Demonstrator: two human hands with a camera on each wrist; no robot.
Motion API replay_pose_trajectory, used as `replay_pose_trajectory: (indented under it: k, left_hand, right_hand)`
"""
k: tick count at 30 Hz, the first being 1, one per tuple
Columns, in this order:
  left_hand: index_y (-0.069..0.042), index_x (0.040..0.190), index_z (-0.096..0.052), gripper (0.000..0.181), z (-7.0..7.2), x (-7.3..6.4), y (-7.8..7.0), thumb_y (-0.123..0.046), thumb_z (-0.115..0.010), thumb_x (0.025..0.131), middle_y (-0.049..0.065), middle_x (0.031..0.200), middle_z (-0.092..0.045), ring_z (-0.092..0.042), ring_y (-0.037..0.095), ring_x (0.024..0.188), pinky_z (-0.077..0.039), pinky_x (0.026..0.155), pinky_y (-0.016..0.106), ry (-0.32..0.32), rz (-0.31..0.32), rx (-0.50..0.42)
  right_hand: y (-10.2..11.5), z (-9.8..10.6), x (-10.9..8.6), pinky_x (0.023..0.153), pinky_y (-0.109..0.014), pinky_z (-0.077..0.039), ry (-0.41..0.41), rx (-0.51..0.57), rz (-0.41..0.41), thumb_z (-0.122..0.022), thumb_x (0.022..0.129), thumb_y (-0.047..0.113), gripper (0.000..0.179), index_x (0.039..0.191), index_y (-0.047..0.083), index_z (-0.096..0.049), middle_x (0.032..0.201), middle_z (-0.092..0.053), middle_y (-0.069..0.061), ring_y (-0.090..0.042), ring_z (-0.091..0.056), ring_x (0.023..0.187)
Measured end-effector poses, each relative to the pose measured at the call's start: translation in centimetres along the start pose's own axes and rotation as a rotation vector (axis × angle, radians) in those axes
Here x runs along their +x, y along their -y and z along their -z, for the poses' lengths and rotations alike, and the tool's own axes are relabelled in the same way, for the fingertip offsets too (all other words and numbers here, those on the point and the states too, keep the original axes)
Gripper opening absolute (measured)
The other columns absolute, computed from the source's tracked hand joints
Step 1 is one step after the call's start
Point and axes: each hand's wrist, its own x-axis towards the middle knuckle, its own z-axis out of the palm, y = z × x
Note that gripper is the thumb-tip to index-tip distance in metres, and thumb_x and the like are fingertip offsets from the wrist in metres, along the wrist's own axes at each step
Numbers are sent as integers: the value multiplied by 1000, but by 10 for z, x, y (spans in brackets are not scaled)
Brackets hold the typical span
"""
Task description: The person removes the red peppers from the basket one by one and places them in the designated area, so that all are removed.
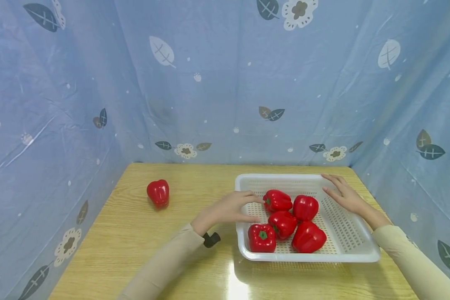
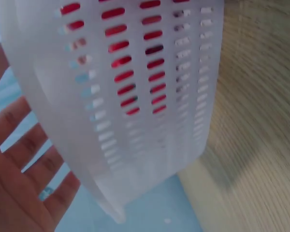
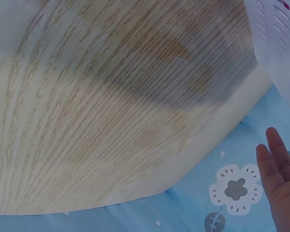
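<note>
A white plastic basket (image 1: 311,257) with slotted walls holds several red bell peppers (image 1: 282,224). My left hand (image 1: 228,208) reaches over the basket's left rim, its fingertips close to the rear left pepper (image 1: 277,201) and the thumb lower, over the floor slots. In the left wrist view its fingers (image 2: 36,140) are spread beside the rim, holding nothing. Over the right rim is my right hand (image 1: 343,196), fingers extended and apart. The right wrist view catches only part of that hand (image 3: 282,188) near the basket's wall (image 3: 275,53).
A single red bell pepper (image 1: 158,194) lies on the wooden table (image 1: 127,250), left of the basket. Blue curtains (image 1: 210,83) with leaves and flowers hang behind and at both sides. A black strap piece (image 1: 211,240) shows at my left wrist.
</note>
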Motion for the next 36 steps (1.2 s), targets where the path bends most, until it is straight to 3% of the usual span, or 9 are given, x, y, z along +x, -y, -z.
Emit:
replay_pose_trajectory:
  k: [11, 17, 25, 36]
  left_hand:
    - [-25, 124, -57, 60, -8, 8, -15, -64, -57, 79, -11, 123, -57, -56, 7, 109, -45, 91, 22, 142, -29, 32]
    - [-24, 120, -59, 58, -13, 10, -22, -63, -61, 77, -13, 110, -62, -57, -1, 89, -43, 72, 11, 202, -34, 49]
    - [-27, 114, -62, 48, -20, 11, -24, -59, -63, 78, -20, 95, -62, -49, -5, 70, -38, 62, 9, 221, -48, 76]
    - [-23, 113, -63, 43, -19, 10, -26, -52, -64, 81, -17, 100, -64, -49, -5, 72, -38, 63, 8, 209, -76, 70]
  right_hand:
    - [1, 0, -1, 86, -74, -27, 1, 0, 0, -49, 96, 28, 55, 144, 8, -31, 139, -28, -28, -51, -30, 122]
    - [0, 0, 0, 87, -73, -27, -1, 5, 3, -49, 96, 27, 55, 143, 6, -32, 139, -28, -27, -51, -30, 122]
    - [0, 0, 1, 87, -73, -28, -2, 3, 7, -50, 96, 27, 55, 143, 7, -32, 139, -29, -26, -49, -32, 121]
    - [-4, -2, 0, 86, -73, -27, -31, 39, 44, -47, 97, 21, 49, 141, 4, -34, 138, -30, -27, -50, -30, 123]
